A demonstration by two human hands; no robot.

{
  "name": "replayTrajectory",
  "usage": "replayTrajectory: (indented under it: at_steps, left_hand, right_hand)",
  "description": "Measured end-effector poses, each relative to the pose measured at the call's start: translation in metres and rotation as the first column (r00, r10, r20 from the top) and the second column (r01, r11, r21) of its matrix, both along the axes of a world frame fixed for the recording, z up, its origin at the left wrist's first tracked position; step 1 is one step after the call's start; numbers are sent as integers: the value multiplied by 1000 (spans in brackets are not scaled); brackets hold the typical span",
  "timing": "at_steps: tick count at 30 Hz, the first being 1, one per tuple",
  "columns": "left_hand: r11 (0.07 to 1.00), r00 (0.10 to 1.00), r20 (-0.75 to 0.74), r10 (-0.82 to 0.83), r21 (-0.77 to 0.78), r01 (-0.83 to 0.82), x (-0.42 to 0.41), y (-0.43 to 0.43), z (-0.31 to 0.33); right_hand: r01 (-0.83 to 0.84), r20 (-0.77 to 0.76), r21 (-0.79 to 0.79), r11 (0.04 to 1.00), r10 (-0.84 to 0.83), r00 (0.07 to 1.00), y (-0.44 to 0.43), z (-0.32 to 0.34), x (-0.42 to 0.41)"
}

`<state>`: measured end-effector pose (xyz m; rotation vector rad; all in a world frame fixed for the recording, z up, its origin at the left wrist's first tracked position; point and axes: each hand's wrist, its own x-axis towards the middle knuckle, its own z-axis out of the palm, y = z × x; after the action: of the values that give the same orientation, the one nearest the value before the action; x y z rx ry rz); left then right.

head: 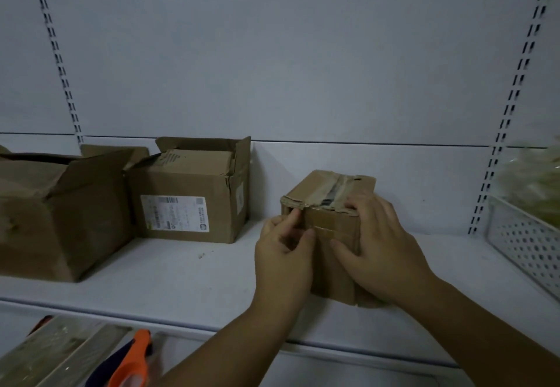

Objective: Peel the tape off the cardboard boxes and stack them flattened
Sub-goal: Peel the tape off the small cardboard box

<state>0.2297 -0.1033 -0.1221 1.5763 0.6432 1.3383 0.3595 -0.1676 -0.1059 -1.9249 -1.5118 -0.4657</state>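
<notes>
The forefinger and thumb of the left hand [283, 250] were drawn close in a narrow pinch at the end of the brown tape strip [328, 231], which crossed the near face of the small taped box [318, 188], just right of the frame's centre. The strip's end seemed to be picked at there, since a peel is started from a lifted end. Whether the tape had been raised yet could not be told.

The fingers of the right hand [383, 250] were spread and bent over the box's upper right edge, with the thumb pressed on the near face, so that the box was clamped against the pull. A crumpled tape band [335, 191] was seen along the top seam, unpeeled.

The box was stood near the front lip of the white shelf [188, 265], within easy reach. To the left, well apart, a labelled open box [188, 208] and a large open box [54, 217] were set side by side, neither flattened; the task was judged barely begun.

A perforated white basket [527, 247] was cut off at the right edge. An orange-handled tool [133, 356] lay at the lower left, untouched.
</notes>
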Motion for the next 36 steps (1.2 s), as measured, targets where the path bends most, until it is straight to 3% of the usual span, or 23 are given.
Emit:
replayTrajectory:
  at_steps: [4,8,14,20,26,28,33,36]
  left_hand:
    - [1000,1000,9,-23,-7,23,-3,1,5]
    - [978,997,55,-53,-197,63,-4,8,17]
    - [970,977,-189,-95,-240,48,-2,20,46]
    - [974,831,-525,-181,-216,75,-2,31,71]
    - [933,639,-685,-351,-315,175,-13,49,99]
    - [932,673,-651,-352,-313,186,-16,51,97]
    - [970,904,-355,-239,-133,204,-18,44,56]
    - [987,960,-244,-139,-114,114,-9,39,39]
  right_hand:
    - [7,3,13,1000,-7,1000,1,0,1]
    - [-10,21,-24,1000,11,1000,-2,1,3]
    - [-31,160,-93,995,46,986,-6,12,10]
    - [1,228,-156,988,35,973,-8,18,12]
    - [30,243,-151,988,7,970,-6,18,8]
    - [41,254,-145,989,-3,967,-6,18,8]
    - [63,259,-114,992,-32,965,-4,14,5]
    - [73,249,-101,992,-46,968,-1,13,1]
